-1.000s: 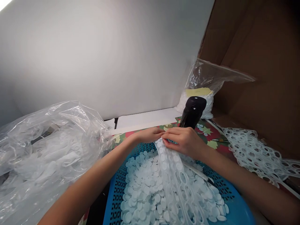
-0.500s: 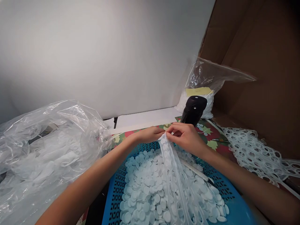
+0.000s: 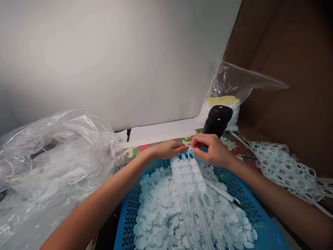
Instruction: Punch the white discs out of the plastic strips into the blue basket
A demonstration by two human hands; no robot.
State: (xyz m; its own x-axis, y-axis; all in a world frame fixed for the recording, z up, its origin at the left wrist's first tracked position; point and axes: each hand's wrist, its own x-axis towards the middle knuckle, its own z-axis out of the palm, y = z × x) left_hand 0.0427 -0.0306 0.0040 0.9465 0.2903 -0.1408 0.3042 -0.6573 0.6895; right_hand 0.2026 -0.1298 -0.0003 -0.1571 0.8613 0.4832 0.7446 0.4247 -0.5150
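A white die-cut sheet (image 3: 187, 180) hangs down over the basket, with rows of discs in its upper part and open holes lower down and along its top edge. My left hand (image 3: 168, 149) is closed on the sheet's top edge, thumb and fingers extended to the right. My right hand (image 3: 210, 149) pinches at the top right corner, its other fingers curled. Below lies a heap of loose white discs (image 3: 156, 208) in a blue perforated basket (image 3: 127, 218). A pale stick-like thing (image 3: 221, 191) rests on the discs, right of the sheet.
A large clear plastic bag (image 3: 65, 163) of white scrap lies to the left. Punched-out white sheets (image 3: 286, 170) are piled at the right. Behind my right hand stands a black rounded object (image 3: 218, 119), before a clear bag (image 3: 232, 104) with a yellow label. Cardboard (image 3: 291, 69) walls the right side.
The sheet, bunched narrow before, is now spread flat and wide, showing its rows of discs. My right hand has shifted slightly right, away from my left.
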